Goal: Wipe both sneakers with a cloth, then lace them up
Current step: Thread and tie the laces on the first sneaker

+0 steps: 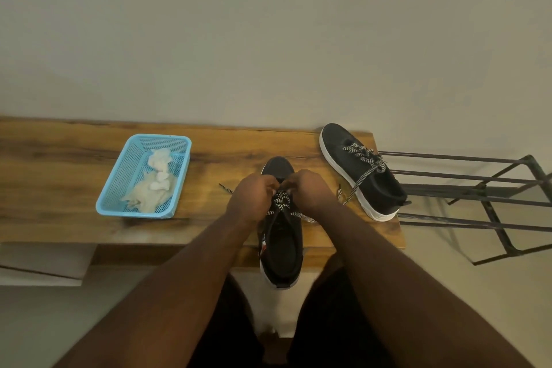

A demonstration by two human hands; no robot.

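Observation:
A black sneaker (pixel 280 242) lies on the wooden bench (pixel 59 164) in front of me, toe pointing away, heel over the front edge. My left hand (pixel 251 194) and my right hand (pixel 312 190) meet over its upper eyelets, each pinching the black-and-white patterned lace (pixel 280 199). One lace end (pixel 225 187) trails left on the wood, another part runs right. The second black sneaker (pixel 361 172), white-soled and laced, lies at the bench's right end. A crumpled whitish cloth (pixel 153 185) sits in a blue basket (pixel 119 185).
A dark metal rack (pixel 484 188) stands right of the bench, close to the second sneaker. A pale wall rises directly behind the bench. My legs in dark shorts are below the front edge.

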